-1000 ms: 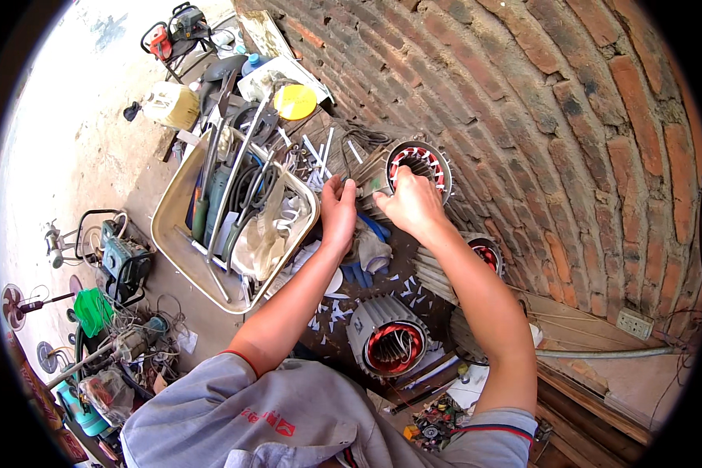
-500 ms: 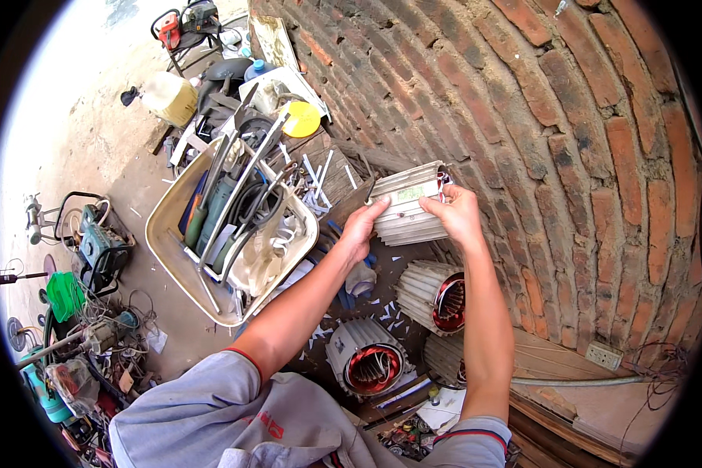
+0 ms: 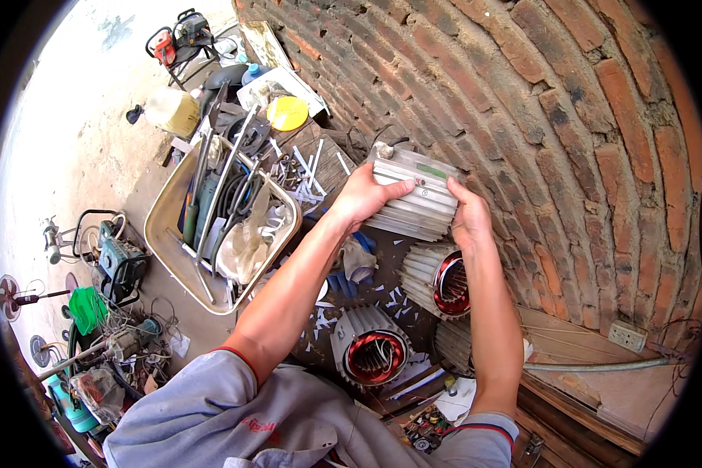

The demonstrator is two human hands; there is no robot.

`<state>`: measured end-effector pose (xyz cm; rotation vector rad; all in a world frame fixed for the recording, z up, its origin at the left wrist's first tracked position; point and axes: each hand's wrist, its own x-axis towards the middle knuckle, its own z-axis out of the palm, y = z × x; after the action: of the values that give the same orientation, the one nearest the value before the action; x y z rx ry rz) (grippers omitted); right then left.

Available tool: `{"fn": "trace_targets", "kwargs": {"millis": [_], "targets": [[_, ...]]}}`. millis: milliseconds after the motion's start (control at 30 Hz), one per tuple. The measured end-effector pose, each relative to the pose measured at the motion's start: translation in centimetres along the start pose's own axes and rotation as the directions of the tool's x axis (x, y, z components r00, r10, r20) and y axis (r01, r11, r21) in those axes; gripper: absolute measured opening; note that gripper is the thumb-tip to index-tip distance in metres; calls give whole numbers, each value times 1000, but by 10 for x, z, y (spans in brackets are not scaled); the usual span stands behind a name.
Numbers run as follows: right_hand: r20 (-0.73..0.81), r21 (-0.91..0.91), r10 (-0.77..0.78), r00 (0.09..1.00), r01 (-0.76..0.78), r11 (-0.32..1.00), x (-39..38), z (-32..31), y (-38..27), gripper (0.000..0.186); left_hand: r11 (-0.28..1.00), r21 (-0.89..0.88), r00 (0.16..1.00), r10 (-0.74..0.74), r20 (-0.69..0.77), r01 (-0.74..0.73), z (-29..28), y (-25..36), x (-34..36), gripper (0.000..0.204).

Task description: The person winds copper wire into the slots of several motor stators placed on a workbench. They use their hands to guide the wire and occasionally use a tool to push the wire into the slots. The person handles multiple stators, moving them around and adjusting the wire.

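Note:
A grey finned motor housing (image 3: 413,207) with a green label strip is held up near the brick wall. My left hand (image 3: 364,196) grips its left side, thumb laid across the fins. My right hand (image 3: 469,217) is closed on the right side, thumb at the edge by the label. Below it, a second finned motor housing (image 3: 420,274) lies on its side, showing red windings. Closer to me stands another motor housing (image 3: 349,331) with red windings and white leads in its open end. One more finned housing (image 3: 454,343) is partly hidden by my right forearm.
To the left sits a cream basin (image 3: 157,246) full of tools and cables. White paper scraps and a blue glove (image 3: 342,282) lie around the housings. The brick wall (image 3: 569,156) rises on the right, with a socket (image 3: 627,335) low down. Machines and tangled wires crowd the far left.
The held motor housing has been turned, and its wired end no longer shows. My left hand has slid further over it, and my right thumb has moved from the label to the edge.

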<state>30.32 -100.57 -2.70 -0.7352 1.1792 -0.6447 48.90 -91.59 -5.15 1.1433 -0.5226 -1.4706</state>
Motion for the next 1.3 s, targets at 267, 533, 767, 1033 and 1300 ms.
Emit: {"fn": "trace_targets", "kwargs": {"millis": [267, 533, 767, 1033, 1300], "targets": [[64, -641, 191, 980, -107, 760, 15, -13, -5, 59, 845, 535, 995, 47, -93, 10, 2, 25, 18, 50], [407, -892, 13, 914, 394, 222, 11, 25, -1, 40, -42, 997, 996, 53, 65, -63, 38, 51, 9, 43], [421, -894, 382, 823, 447, 23, -4, 3, -2, 39, -316, 905, 939, 99, 329, -284, 41, -15, -19, 30], [432, -711, -13, 902, 349, 610, -78, -47, -30, 36, -313, 924, 927, 227, 298, -221, 46, -31, -24, 27], [246, -672, -397, 884, 451, 587, -171, -108, -11, 25, -290, 928, 877, 349, 329, -233, 47, -39, -20, 36]]}}
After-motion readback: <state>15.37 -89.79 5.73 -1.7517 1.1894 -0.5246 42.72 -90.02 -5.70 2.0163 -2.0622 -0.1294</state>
